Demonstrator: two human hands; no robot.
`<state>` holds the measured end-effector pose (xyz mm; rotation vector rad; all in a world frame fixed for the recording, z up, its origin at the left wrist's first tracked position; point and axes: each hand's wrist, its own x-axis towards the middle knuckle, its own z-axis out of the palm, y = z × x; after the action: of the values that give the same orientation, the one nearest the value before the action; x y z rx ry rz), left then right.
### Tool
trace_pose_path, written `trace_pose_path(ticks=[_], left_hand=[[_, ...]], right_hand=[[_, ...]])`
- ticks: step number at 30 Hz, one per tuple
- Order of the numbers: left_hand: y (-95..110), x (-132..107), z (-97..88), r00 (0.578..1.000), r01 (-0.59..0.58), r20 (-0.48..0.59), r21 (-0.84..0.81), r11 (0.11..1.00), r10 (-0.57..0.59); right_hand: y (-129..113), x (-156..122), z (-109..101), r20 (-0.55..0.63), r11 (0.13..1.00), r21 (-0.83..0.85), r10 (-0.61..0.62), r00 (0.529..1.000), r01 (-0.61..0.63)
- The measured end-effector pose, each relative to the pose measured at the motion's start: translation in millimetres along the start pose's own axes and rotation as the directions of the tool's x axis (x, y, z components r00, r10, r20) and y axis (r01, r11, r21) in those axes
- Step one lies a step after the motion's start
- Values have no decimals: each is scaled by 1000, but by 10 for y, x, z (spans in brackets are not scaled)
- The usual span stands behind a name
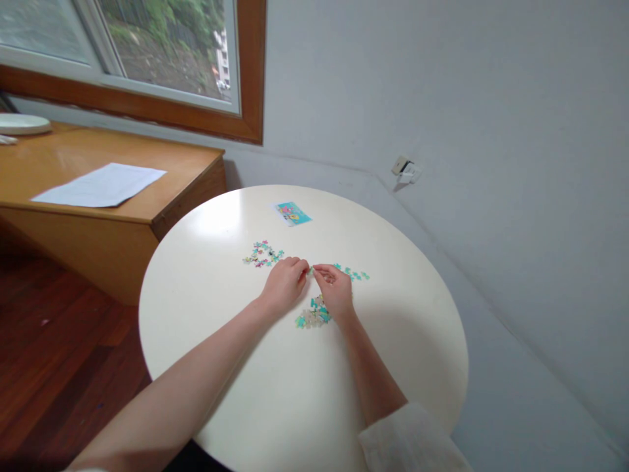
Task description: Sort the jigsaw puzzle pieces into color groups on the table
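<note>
Both my hands meet over the middle of a round cream table [236, 367]. My left hand [284, 283] is closed in a pinch, and so is my right hand [335, 288]; their fingertips touch around a small puzzle piece [310, 269]. A partly joined cluster of puzzle pieces [263, 254] lies just left of my left hand. A short teal row of pieces [356, 273] lies right of my right hand. A loose heap of pieces [312, 318] sits under my right wrist.
A small colourful picture card [293, 213] lies near the table's far edge. A wooden desk [113, 223] with a white sheet of paper [101, 185] and a white plate [22, 123] stands to the left under a window. Grey walls close in behind and to the right.
</note>
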<state>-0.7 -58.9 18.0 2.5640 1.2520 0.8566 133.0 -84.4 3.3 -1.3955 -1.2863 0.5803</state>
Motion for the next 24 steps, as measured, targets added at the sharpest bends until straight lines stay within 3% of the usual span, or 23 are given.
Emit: trace_pose_path(ticks=[24], left_hand=[[-2,-6,-28,999,16,37,48,999,-18]], right_hand=[[-9,-6,2,20,1000,-24,-7,1000,7]])
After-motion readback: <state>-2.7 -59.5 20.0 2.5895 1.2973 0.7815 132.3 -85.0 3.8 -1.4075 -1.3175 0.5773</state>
